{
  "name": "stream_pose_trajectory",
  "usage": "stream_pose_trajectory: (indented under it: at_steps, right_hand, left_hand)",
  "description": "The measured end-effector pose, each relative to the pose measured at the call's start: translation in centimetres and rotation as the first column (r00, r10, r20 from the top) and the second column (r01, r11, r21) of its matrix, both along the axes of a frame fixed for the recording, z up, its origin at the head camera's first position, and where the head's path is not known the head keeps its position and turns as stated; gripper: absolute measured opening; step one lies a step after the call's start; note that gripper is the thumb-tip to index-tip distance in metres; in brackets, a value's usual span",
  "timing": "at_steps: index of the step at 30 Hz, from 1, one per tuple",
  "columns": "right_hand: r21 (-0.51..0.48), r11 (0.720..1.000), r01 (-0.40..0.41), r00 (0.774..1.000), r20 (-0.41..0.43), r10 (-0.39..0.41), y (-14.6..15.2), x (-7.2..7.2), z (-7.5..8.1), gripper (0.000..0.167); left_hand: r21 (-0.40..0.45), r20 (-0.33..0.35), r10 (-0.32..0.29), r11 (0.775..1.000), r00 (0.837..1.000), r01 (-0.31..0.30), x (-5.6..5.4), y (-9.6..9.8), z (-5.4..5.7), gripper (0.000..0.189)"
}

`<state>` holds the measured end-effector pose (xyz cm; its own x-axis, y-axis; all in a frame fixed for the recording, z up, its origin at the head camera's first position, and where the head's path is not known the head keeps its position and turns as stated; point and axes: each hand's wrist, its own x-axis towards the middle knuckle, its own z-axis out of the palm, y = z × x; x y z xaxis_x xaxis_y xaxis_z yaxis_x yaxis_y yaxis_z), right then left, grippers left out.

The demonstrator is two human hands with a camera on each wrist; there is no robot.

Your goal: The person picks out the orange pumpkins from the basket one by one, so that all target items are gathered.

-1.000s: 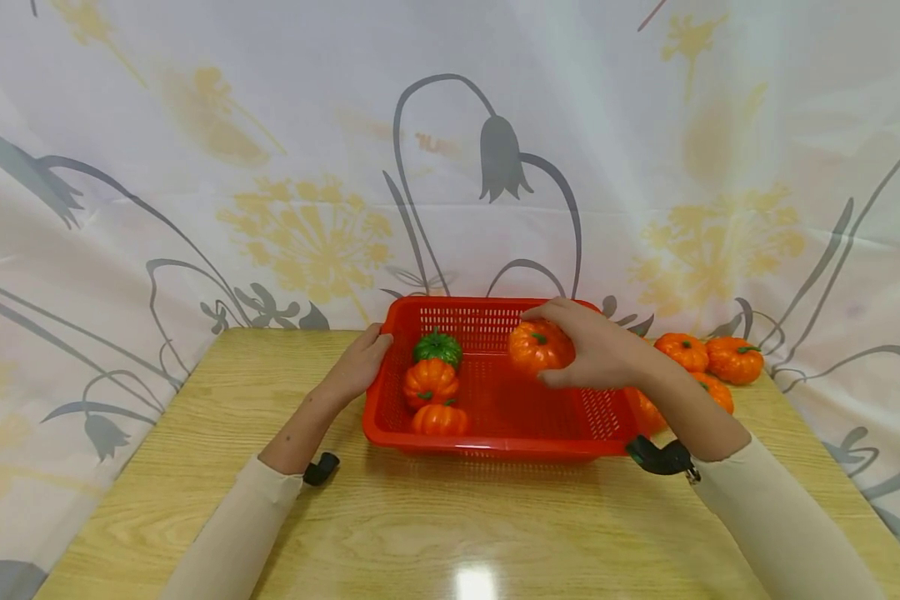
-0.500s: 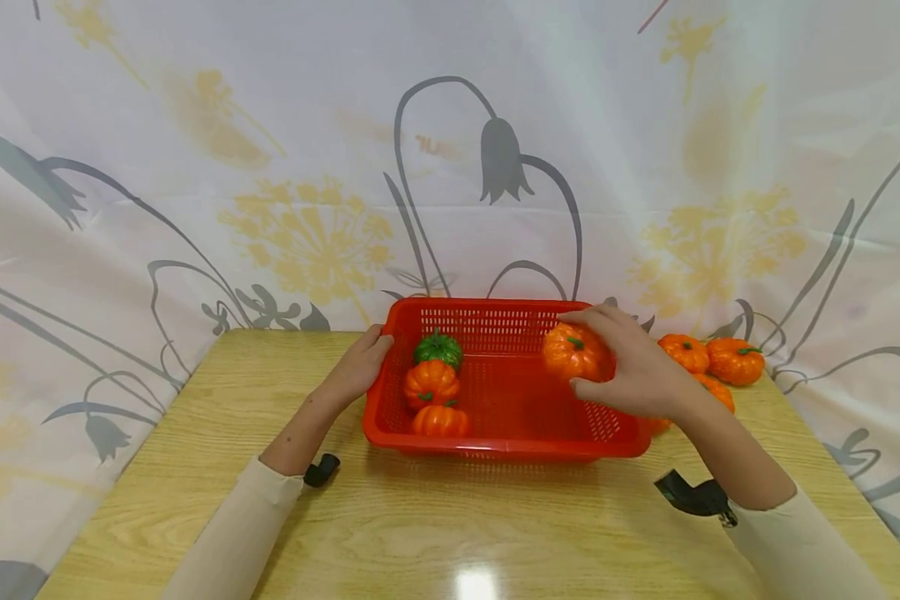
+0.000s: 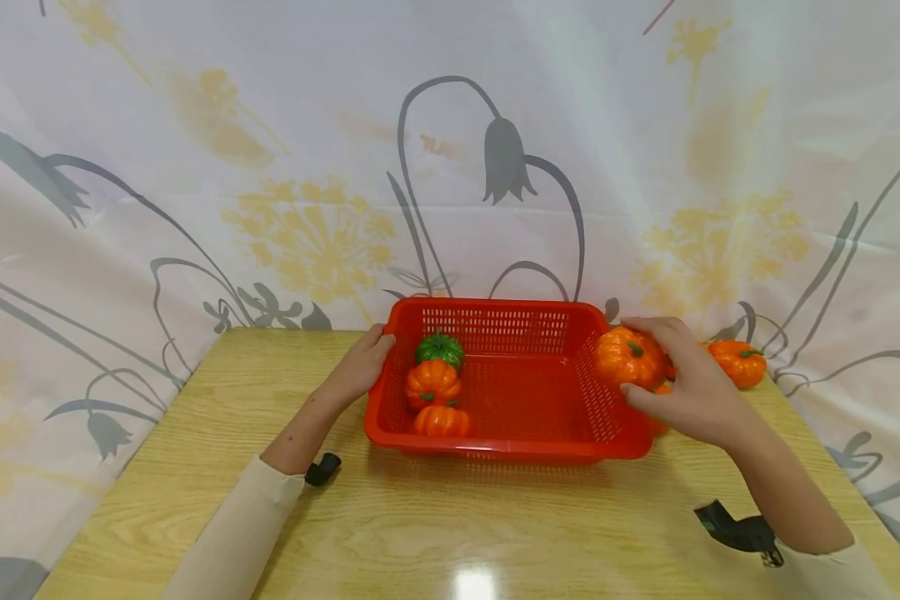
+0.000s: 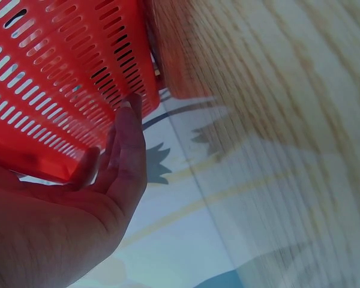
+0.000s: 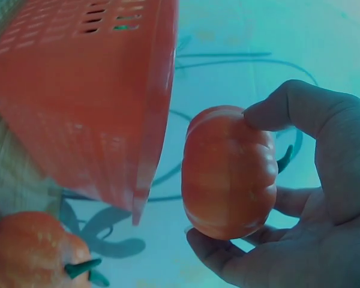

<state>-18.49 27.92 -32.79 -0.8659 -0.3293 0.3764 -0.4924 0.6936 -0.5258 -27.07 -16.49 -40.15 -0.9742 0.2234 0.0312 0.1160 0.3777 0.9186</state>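
Note:
My right hand [image 3: 686,385] holds an orange toy pumpkin [image 3: 630,358] at the right rim of a red plastic basket [image 3: 506,447]. In the right wrist view the pumpkin [image 5: 228,174] is pinched between thumb and fingers, just outside the basket wall, its green stem toward the palm. On the other side, my left hand [image 3: 358,367] grips the basket's left rim; the left wrist view shows its fingers [image 4: 129,135] against the slotted outer wall. Inside the basket, along the left, sit a green pumpkin [image 3: 440,348] and two orange pumpkins, one in the middle [image 3: 432,383] and one in front [image 3: 442,421].
Another orange pumpkin [image 3: 741,363] lies on the wooden table [image 3: 450,517] at the back right. More orange shows partly hidden behind my right hand. A patterned cloth [image 3: 307,125] hangs behind the table and along its sides.
My right hand has carried the orange pumpkin rightward, from over the inside of the basket to its right rim. The left hand and the basket have stayed in place.

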Motion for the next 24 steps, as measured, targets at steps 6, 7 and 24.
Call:
stream_pose_trajectory:
  at_steps: [6,7,24]
  right_hand:
    - [-0.017,0.999,0.031,0.999,-0.01,-0.031,2.0,0.1,-0.7,0.075]
    - [-0.022,0.999,0.035,0.999,-0.014,-0.036,2.3,0.1,-0.8,0.075]
    - [-0.047,0.982,0.183,0.982,0.062,-0.18,8.6,0.5,-1.3,0.073]
  left_hand:
    - [0.014,0.0,0.007,1.0,1.0,-0.007,0.2,-0.1,0.1,0.04]
    - [0.018,-0.001,0.004,1.0,1.0,-0.004,0.2,-0.1,0.2,0.04]
    - [-0.013,0.004,-0.001,1.0,1.0,0.001,0.0,0.0,0.2,0.042]
